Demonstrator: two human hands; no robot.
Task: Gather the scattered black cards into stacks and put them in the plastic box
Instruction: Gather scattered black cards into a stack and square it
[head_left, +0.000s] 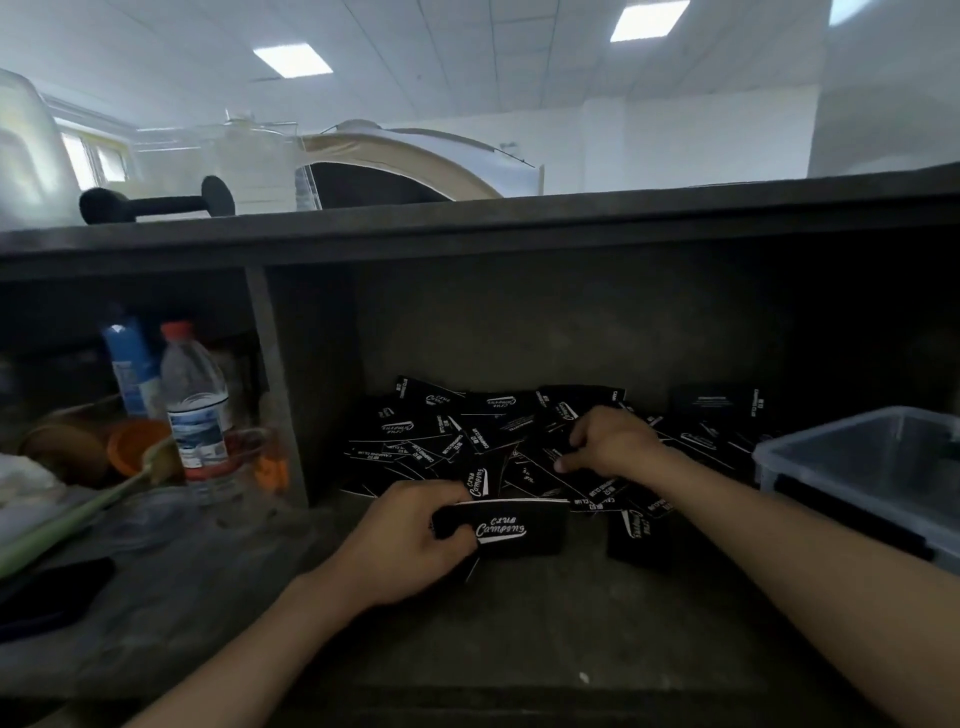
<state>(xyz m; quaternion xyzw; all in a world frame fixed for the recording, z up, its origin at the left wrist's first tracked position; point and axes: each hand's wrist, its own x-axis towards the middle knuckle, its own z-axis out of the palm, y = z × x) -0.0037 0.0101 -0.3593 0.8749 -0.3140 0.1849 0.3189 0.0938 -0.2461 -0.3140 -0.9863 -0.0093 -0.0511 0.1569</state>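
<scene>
The dark desk (519, 649) runs under both grips and rises behind them into a shelf. On that shelf, far beyond and left of the left grip, lies a dumbbell (156, 202).

The clear box (852, 483) stands on the desk just right of the right grip, near the right forearm, its top open.

The loose cards (467, 426) lie in a jumbled heap on the desk, straight beyond the left grip and spreading under and past the right grip toward the box. They overlap at all angles, and some show white lettering.

A bottle (195, 405) with a red cap stands upright well left of the left grip, past a divider in the next compartment.

The right hand (618, 447) rests on the heap with its fingers bent down onto the cards. Whether this grip pinches a card I cannot tell.

The left hand (410, 535) is closed round the left end of a squared stack (519, 527), thumb on top. The stack's printed face is up, just above the desk and at the near edge of the heap.

A smaller pile (636, 535) lies flat on the desk right of that grip, below the right wrist.
</scene>
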